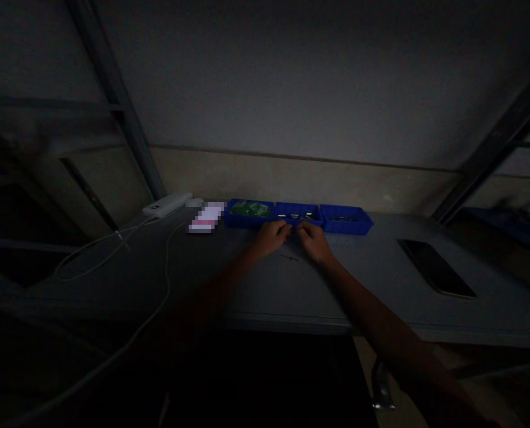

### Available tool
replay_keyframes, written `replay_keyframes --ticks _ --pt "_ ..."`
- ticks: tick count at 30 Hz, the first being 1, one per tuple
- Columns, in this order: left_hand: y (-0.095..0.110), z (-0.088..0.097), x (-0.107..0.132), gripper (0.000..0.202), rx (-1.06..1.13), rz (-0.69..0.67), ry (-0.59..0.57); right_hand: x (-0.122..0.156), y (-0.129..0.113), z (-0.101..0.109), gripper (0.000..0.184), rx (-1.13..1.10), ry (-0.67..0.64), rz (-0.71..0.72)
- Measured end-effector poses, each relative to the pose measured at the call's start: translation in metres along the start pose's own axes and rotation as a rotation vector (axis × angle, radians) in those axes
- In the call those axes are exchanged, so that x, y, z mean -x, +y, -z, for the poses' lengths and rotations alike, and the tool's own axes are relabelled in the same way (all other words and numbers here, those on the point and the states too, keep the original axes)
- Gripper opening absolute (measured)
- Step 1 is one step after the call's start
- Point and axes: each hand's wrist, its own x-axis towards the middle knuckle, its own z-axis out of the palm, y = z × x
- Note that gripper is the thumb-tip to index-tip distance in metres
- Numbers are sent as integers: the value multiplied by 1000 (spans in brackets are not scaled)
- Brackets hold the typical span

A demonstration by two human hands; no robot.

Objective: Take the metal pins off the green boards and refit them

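My left hand (273, 236) and my right hand (313, 239) are close together over the table, just in front of the middle blue bin (298, 207). Both have their fingers curled in a pinch. Whatever lies between the fingertips is too small and dark to name. Slim metallic pieces (294, 216) lie in the middle bin, partly hidden behind my hands. On the tabletop (256, 288), just below the hands, rests a small thin dark piece (290, 258).
Left of the middle bin, a blue bin (247, 224) holds green packets (249, 208); a right-hand blue bin (347, 227) holds small metallic parts. A dark phone (435, 267) lies right. A lit, blurred-out screen (208, 217), a white device (167, 205) and a cable (167, 270) are left.
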Motion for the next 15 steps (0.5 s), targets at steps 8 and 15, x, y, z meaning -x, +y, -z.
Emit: replay_keyframes --ticks 8,15 --pt "8 0 3 32 -73 -50 52 7 -6 6 37 198 9 25" --pt "5 -4 5 28 -196 -79 47 7 -6 3 38 320 -13 21"
